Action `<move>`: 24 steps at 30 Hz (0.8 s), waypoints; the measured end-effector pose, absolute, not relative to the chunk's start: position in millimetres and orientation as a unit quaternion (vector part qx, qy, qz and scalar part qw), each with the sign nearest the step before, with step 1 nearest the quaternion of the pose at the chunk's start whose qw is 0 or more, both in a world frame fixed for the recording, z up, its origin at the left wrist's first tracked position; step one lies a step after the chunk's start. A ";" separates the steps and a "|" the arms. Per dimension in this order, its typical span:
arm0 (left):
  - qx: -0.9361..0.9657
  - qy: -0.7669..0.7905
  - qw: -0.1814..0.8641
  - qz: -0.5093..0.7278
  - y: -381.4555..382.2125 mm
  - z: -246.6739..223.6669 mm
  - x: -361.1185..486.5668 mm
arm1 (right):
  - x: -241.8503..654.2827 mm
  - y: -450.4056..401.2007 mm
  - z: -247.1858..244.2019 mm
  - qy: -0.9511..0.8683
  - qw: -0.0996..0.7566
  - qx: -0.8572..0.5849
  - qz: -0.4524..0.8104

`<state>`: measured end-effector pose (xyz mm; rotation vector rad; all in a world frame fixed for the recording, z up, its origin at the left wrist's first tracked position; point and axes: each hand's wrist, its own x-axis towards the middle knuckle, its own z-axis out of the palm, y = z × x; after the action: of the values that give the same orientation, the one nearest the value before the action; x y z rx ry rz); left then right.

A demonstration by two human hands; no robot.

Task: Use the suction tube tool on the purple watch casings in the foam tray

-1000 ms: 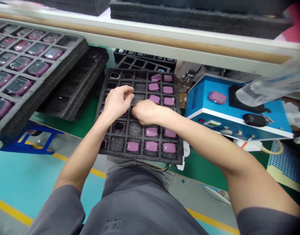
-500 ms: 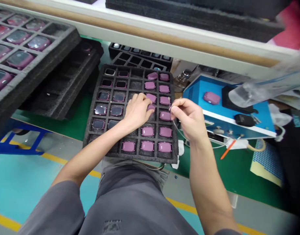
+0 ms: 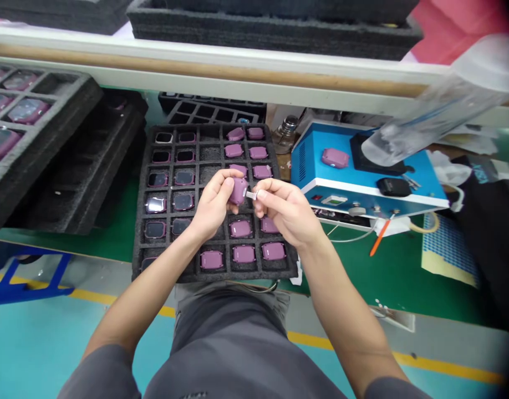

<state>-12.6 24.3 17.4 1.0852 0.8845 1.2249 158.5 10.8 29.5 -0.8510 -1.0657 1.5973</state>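
Observation:
My left hand (image 3: 215, 204) holds a pink smartwatch-like device (image 3: 238, 191) above the black foam tray (image 3: 246, 275). My right hand (image 3: 281, 208) pinches a small silver pin-like tool (image 3: 250, 194), whose tip meets the device's side. The device's underside is partly hidden by my fingers. Several pink-backed devices (image 3: 241, 228) lie in the tray's cells at right and front. Several others with dark glass faces (image 3: 183, 201) lie in the cells at left, nearest my left wrist.
A blue bench machine (image 3: 362, 185) stands to the right, with a pink device (image 3: 335, 158) on top. Behind it are a glass bottle (image 3: 286, 133) and a blurred clear plastic object (image 3: 429, 105). A larger foam tray (image 3: 30, 133) lies at left, below a white shelf edge (image 3: 196, 69).
The pink device has risen out of its tray cell into my left hand. My right hand has moved left, bringing the small tool against it. The view has shifted slightly.

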 end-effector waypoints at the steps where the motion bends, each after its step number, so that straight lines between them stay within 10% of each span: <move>1: 0.471 0.379 0.595 0.530 23.5 17.5 -11.9 | 157.5 11.7 28.3 -0.434 0.498 -0.354 0.662; 19: 0.567 0.477 0.350 0.573 4.6 2.5 5.1 | 129.4 14.5 5.7 -0.436 0.485 -0.387 0.651; 24: 0.479 0.427 0.529 0.555 9.4 6.2 8.5 | 144.9 3.6 17.9 -0.467 0.488 -0.418 0.608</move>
<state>8.5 9.4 6.2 1.1450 1.0199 1.3257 144.9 3.6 17.9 -1.0162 -1.1341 1.4776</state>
